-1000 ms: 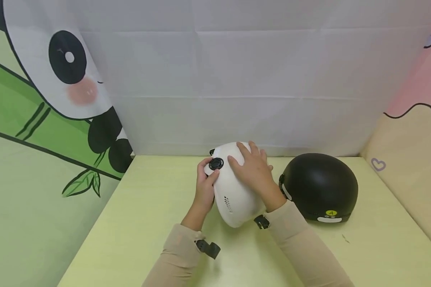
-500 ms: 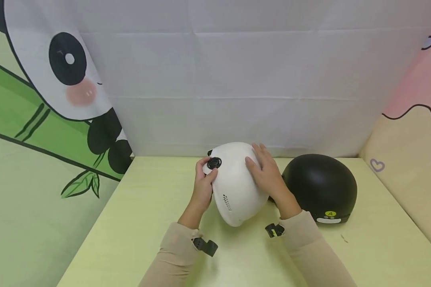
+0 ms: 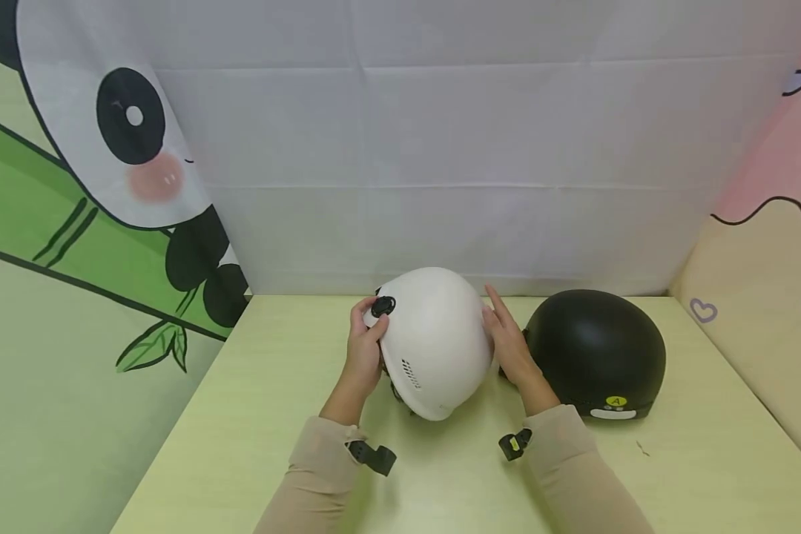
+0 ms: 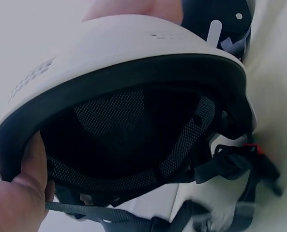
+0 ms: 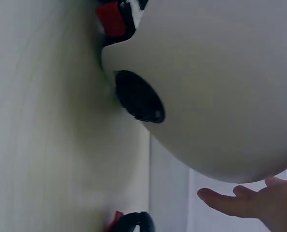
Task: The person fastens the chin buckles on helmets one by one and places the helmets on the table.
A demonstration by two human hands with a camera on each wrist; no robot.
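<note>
A white helmet (image 3: pixel 437 334) is tilted over the table in the head view. My left hand (image 3: pixel 363 352) grips its rim beside a round black fitting (image 3: pixel 383 305), the thumb on the outer shell. The left wrist view looks into the helmet's dark padded lining (image 4: pixel 119 130), where fingers curl over the rim. A black chin strap (image 4: pixel 133 220) hangs below it, with a red part (image 4: pixel 252 149) on the strap. My right hand (image 3: pixel 512 348) is against the shell's right side with its fingers extended. In the right wrist view those fingers (image 5: pixel 225 203) lie along the shell's curve.
A black helmet (image 3: pixel 597 352) with a yellow "A" sticker (image 3: pixel 616 401) stands on the pale yellow table (image 3: pixel 254 415), just right of my right hand. Behind is a white cloth backdrop (image 3: pixel 454 148). Painted panels (image 3: pixel 73 334) flank the table.
The right hand has slid from the top of the white helmet down to its right side. The white helmet has turned and shifted slightly left with the left hand; the black one has stayed put.
</note>
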